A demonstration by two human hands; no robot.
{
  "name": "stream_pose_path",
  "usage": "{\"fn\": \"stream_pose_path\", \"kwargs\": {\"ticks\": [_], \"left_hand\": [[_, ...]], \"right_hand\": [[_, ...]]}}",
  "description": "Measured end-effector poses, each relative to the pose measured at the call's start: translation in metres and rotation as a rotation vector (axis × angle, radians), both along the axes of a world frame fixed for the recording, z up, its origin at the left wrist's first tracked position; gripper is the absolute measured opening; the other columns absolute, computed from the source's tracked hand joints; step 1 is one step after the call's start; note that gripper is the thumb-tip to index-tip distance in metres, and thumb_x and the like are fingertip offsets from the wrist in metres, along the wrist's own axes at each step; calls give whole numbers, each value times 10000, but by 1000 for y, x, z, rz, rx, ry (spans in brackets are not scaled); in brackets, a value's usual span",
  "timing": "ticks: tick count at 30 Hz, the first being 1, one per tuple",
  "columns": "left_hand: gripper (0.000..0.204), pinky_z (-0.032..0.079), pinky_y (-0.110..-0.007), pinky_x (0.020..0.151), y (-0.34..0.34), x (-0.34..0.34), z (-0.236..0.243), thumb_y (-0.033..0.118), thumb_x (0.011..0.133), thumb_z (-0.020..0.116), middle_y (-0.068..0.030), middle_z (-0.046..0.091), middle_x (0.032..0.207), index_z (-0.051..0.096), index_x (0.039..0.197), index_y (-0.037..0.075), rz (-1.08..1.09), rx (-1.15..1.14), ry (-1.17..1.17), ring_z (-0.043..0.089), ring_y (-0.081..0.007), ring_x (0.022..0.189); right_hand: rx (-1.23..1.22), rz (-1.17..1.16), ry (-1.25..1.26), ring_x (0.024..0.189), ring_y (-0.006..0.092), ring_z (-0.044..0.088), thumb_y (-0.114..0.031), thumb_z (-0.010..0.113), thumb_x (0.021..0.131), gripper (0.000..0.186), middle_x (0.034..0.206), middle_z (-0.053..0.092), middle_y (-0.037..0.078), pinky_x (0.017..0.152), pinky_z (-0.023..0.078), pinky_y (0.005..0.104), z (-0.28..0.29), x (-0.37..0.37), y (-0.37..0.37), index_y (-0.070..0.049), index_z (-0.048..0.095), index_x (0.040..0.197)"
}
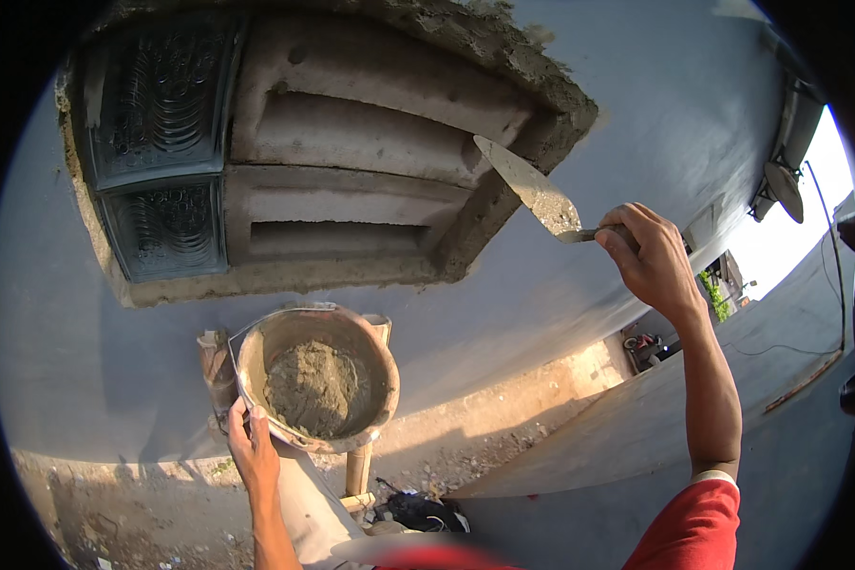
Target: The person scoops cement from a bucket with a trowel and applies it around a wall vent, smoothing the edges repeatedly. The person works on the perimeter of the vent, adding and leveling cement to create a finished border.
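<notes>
My right hand (648, 258) is closed round the handle of a pointed trowel (534, 193). Its mortar-specked blade reaches up and left to the lower right corner of a framed wall opening, where I cannot tell whether the tip touches. Below the opening stands a bucket (387, 385) with a wire handle, holding a heap of grey-brown mortar (315, 388). The fingers of my left hand (254, 448) grip the bucket's near left rim. Concrete vent blocks (342, 190) with long slots fill most of the opening, and two patterned glass blocks (161, 104) sit at its left.
Rough mortar (541, 81) edges the opening in the blue-grey wall (503, 332). Bamboo poles (359, 467) and a plank (313, 508) are under the bucket. Far below lies a dirt alley (503, 408) with rubble, a black bag (418, 513) and a facing wall (579, 442).
</notes>
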State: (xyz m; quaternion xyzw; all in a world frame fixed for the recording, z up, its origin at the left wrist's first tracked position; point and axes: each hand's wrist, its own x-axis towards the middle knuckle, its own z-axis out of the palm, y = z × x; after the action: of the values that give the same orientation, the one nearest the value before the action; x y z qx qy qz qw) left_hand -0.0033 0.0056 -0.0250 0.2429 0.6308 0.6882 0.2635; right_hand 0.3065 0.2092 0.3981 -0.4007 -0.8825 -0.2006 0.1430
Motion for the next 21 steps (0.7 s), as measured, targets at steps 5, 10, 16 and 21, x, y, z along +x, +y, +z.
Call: {"fn": "stream_pose_path", "kwargs": {"ticks": [5,10,16,21], "left_hand": [[422,459,-342,981,3,2,4,297,1126,530,-119,614,1213,568,1385,-34,25,-3,-37,556,-184,1082],[406,454,-351,1009,2,4,2,282,1126,522,-130,618,1230,565,1383,-29,-6,52,-47,561,-199,1119],[426,461,-374,1011,-5,-10,-14,318,1122,505,-147,600,1283,564,1377,-18,-47,-149,64,560,-243,1184],[504,494,-396,895,-24,-5,-35,406,1127,454,-163,634,1129,591,1313,-43,29,-147,151,611,-283,978]], "right_hand": [[-328,-238,139,636,266,612,-340,667,1051,364,721,633,136,654,509,428,-28,18,8,19,687,992],[-867,-115,750,630,100,555,-423,565,1100,416,710,557,8,552,472,294,-94,15,14,-63,602,895],[-1441,386,1645,624,115,573,-472,545,1112,389,799,588,16,565,502,303,-164,-79,26,-97,560,1011],[-1600,754,2025,627,136,550,-508,521,1115,403,809,570,20,573,469,314,-172,-151,33,-117,543,1018]]}}
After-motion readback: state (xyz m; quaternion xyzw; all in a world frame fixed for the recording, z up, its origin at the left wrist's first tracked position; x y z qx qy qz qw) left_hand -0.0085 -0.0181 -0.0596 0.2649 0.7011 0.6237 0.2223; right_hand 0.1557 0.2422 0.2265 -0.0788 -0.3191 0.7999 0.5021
